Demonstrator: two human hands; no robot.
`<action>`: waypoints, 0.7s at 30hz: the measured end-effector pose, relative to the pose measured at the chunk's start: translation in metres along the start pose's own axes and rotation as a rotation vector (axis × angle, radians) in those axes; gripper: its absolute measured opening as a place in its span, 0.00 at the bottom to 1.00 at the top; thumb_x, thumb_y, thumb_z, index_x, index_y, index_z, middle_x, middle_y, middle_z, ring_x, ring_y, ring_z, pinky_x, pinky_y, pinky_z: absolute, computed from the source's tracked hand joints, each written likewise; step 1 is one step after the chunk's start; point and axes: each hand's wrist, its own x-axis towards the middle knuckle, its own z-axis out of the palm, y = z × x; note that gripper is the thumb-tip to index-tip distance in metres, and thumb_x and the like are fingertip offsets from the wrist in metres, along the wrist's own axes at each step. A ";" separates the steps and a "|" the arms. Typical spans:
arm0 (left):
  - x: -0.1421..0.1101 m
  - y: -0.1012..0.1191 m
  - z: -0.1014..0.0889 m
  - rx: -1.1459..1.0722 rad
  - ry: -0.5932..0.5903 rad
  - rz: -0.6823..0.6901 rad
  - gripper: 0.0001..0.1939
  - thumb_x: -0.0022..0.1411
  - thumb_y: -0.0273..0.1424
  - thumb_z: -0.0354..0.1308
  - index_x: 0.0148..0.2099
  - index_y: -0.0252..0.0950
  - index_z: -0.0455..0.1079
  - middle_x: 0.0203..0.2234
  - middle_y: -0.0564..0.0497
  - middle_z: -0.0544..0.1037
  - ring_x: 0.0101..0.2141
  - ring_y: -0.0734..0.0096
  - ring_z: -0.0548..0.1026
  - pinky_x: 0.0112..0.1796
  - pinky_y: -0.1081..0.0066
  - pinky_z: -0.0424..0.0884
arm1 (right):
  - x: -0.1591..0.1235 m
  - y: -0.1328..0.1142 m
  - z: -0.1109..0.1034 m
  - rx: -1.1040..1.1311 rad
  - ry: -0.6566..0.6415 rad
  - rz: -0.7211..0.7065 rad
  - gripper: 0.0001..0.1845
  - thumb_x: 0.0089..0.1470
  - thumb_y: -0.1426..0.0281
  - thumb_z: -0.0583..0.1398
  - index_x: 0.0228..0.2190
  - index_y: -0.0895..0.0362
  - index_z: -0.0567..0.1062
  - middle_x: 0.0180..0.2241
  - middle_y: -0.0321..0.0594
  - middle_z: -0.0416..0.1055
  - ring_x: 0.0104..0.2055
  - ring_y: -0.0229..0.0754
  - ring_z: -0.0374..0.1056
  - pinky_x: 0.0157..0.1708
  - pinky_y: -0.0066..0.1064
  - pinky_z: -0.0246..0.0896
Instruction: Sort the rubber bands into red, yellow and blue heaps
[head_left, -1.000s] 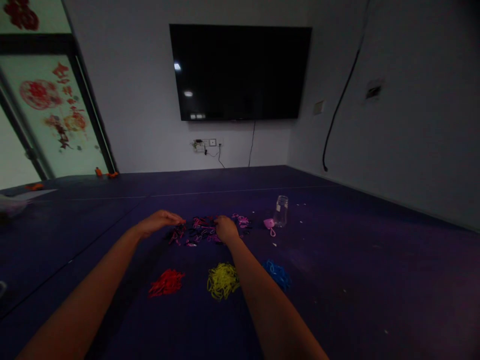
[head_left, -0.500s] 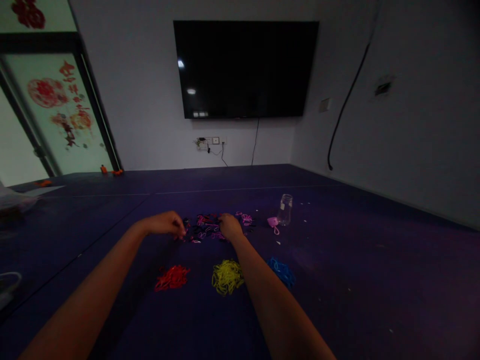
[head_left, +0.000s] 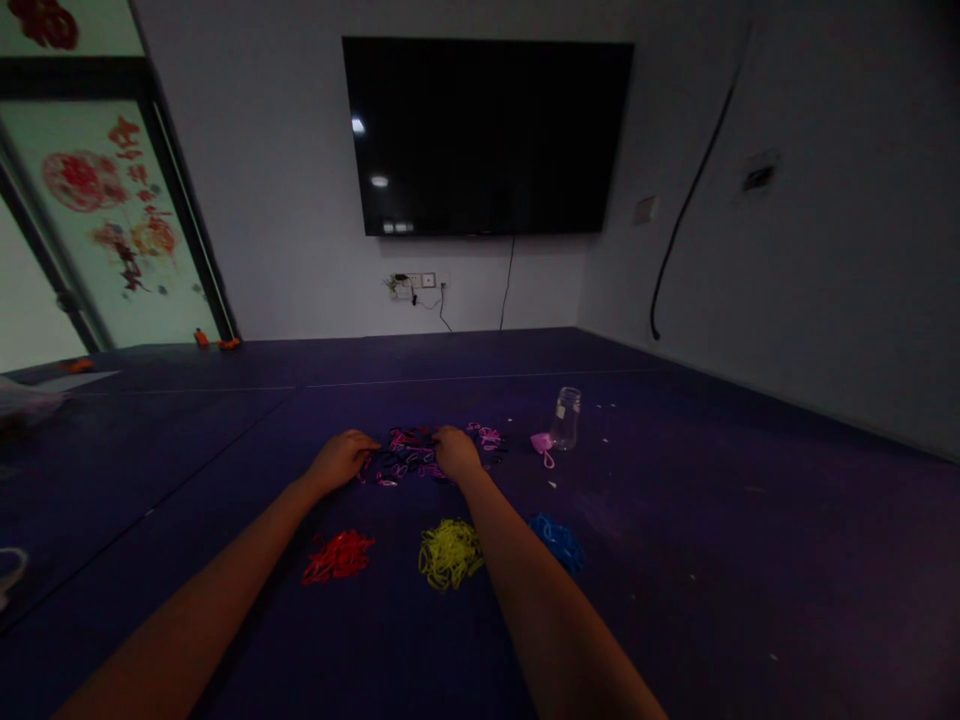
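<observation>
A loose spread of mixed rubber bands (head_left: 409, 458), mostly black, pink and dark red, lies on the dark blue-purple surface between my hands. At its left edge, my left hand (head_left: 343, 460) has its fingers bent together with the tips at the bands. My right hand (head_left: 457, 456) reaches in from the right, fingers curled down over the bands. Whatever either hand pinches is too small to make out. Closer to me lie a red rubber band pile (head_left: 339, 556), a yellow rubber band pile (head_left: 448, 553) and a blue rubber band pile (head_left: 559, 543), partly beside my right forearm.
Right of the spread stands a clear bottle (head_left: 566, 420) with a pink looped cap (head_left: 541, 443) beside it. Small white scraps dot the surface nearby. A television (head_left: 487, 138) hangs on the far wall. Orange objects (head_left: 227, 344) sit near the door.
My left hand has turned and moved in against the left edge of the mixed bands. My right hand stays nearly where it was. The view has shifted slightly.
</observation>
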 end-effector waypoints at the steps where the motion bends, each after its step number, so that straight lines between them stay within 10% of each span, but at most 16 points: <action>1: 0.000 0.000 0.000 0.005 0.008 -0.003 0.19 0.54 0.20 0.50 0.42 0.39 0.76 0.38 0.48 0.80 0.42 0.66 0.74 0.46 0.67 0.67 | 0.000 0.000 0.000 -0.002 -0.002 0.000 0.19 0.52 0.78 0.50 0.42 0.60 0.75 0.45 0.48 0.71 0.50 0.44 0.65 0.49 0.30 0.56; 15: 0.005 0.013 -0.016 -0.131 0.145 -0.080 0.14 0.58 0.31 0.50 0.42 0.37 0.75 0.36 0.45 0.79 0.40 0.62 0.73 0.45 0.64 0.65 | -0.003 -0.002 -0.003 -0.003 -0.001 0.002 0.19 0.53 0.78 0.49 0.43 0.60 0.74 0.45 0.49 0.71 0.50 0.43 0.65 0.49 0.29 0.56; 21: -0.002 0.045 -0.065 -0.304 -0.248 -0.069 0.12 0.51 0.31 0.54 0.36 0.35 0.76 0.29 0.48 0.80 0.32 0.66 0.75 0.35 0.71 0.67 | -0.004 -0.003 -0.002 0.002 -0.014 0.013 0.19 0.52 0.78 0.49 0.42 0.61 0.75 0.47 0.49 0.70 0.50 0.43 0.65 0.49 0.30 0.57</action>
